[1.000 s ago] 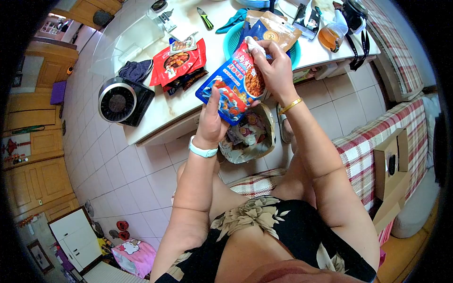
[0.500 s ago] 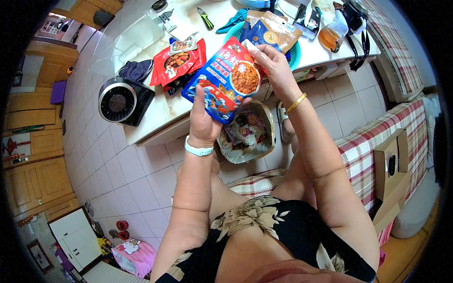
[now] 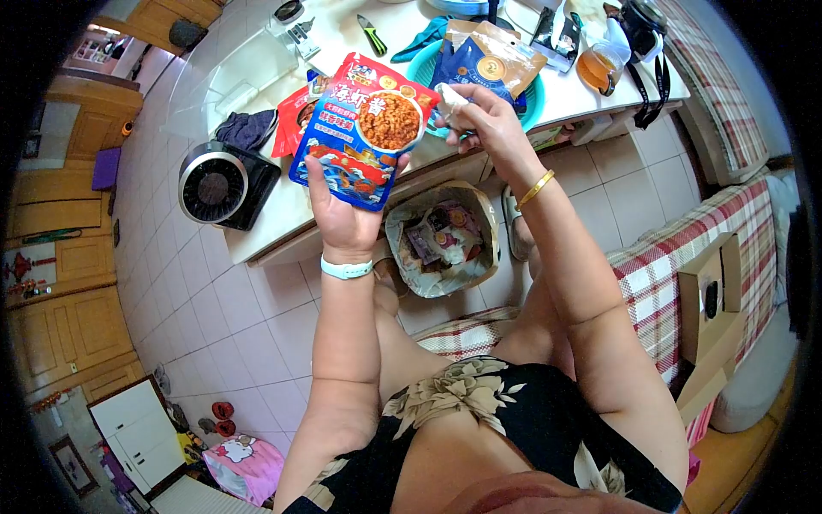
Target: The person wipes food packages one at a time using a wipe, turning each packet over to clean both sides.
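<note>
A red and blue food pouch point(image 3: 364, 133) with a bowl picture on its front is gripped by my left hand point(image 3: 349, 212), thumb on the front and fingers behind. My right hand point(image 3: 481, 120) pinches a crumpled white tissue point(image 3: 451, 107) close to the pouch's right edge. Behind that hand, a teal basket point(image 3: 536, 104) holds a blue and tan pouch point(image 3: 482, 64). Partly hidden behind the held pouch, red packets point(image 3: 290, 120) lie on the white table point(image 3: 257, 240).
A lined waste bin point(image 3: 441, 278) with wrappers stands below the table edge. On the table are a black round-faced device point(image 3: 213, 186), a dark cloth point(image 3: 247, 128), a green-handled knife point(image 3: 372, 36) and a pitcher of amber liquid point(image 3: 601, 67). An open cardboard box point(image 3: 711, 317) rests on the checked seat.
My left hand has carried the pouch left and up, turning its front more upright. My right hand with the tissue has come off the pouch's top corner.
</note>
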Demonstrator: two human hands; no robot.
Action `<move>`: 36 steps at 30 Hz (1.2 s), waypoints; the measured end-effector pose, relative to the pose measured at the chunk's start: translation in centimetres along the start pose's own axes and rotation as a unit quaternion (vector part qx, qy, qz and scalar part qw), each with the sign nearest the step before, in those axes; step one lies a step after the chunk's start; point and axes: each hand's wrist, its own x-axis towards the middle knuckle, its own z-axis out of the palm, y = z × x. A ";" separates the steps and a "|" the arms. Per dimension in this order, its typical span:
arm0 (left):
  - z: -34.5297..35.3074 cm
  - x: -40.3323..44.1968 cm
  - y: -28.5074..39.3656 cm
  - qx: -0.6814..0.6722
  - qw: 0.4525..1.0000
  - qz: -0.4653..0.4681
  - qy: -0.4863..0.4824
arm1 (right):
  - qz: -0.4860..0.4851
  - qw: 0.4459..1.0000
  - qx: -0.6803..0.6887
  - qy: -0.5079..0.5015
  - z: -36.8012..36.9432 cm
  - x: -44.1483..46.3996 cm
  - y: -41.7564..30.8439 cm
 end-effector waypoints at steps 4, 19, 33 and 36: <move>-0.5 0.1 -0.1 -0.045 0.999 -0.009 -0.010 | 0.011 0.988 0.100 -0.115 1.0 -0.6 0.1; -0.9 0.7 -1.7 0.011 0.999 -0.013 0.031 | -0.110 0.992 0.055 -0.020 1.7 -1.4 -0.4; -0.2 0.8 -2.7 0.345 0.912 0.218 0.042 | -0.337 0.931 -0.049 0.129 3.2 -3.5 -1.3; 0.7 0.2 -3.7 0.438 0.853 0.278 -0.053 | -0.387 0.901 -0.180 0.081 4.6 -4.1 -0.8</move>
